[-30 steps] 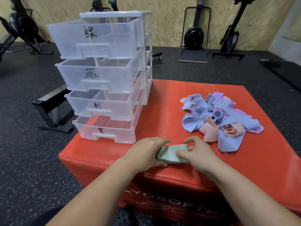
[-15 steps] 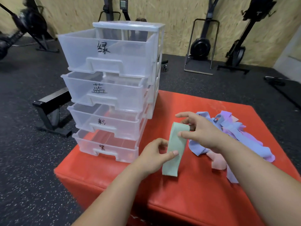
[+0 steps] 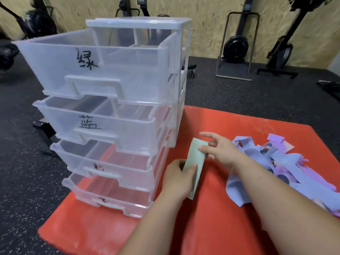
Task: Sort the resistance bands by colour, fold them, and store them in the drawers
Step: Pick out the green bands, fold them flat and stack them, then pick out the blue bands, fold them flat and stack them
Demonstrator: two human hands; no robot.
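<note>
The green band (image 3: 196, 159) is being held as a flat, folded strip between both hands. It is hanging over the left-middle part of the red box (image 3: 239, 122), just right of the drawer unit (image 3: 176, 100) and well left of the pile (image 3: 276, 162) of blue, purple and pink bands that is lying toward the box's right edge.

The left hand (image 3: 177, 179) is grasping the strip's lower part, with the thumb lying across the front and the fingers curling behind. The right hand (image 3: 219, 150) is pinching the upper end, with the thumb pressing on the front and the index finger sticking out above it. Gripping both ends is probably pulling the fold taut so the layers are not springing apart.

The long axis is running from the box's near edge toward its far edge, and the upper end is leaning slightly right. The broad face is turning toward the camera. Whether the lower end is touching the box cannot be told.

All four drawers are standing pulled out in steps, likely so that each can be reached from above. The top drawer (image 3: 95, 70), which is bearing the character for green, seems to be where this band is going, so a lift up and to the left is what the next move is calling for.
</note>
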